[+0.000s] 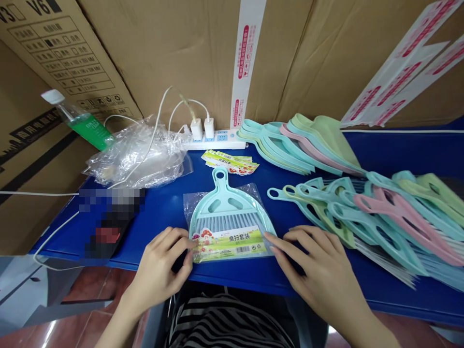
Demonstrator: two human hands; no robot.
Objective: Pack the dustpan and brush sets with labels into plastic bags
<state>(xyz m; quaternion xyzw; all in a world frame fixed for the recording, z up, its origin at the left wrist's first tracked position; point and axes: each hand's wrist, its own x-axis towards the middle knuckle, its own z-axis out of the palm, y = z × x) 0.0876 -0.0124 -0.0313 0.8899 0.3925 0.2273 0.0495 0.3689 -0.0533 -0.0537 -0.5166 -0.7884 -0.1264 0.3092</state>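
A light-blue dustpan lies on the table with its handle pointing away from me. A matching brush with grey-blue bristles rests in it. A clear plastic bag is around the set, and the handle end sticks out past the bag. Across the near end is a printed card with mushrooms and a barcode. My left hand pinches the near left edge of the bag. At the right edge, the fingertips of my right hand grip the bag beside the card.
Loose brushes pile up at right, with stacked dustpans behind. Printed cards lie beyond the set. At left are clear bags, a green bottle and a blurred dark object. A power strip stands against cardboard boxes.
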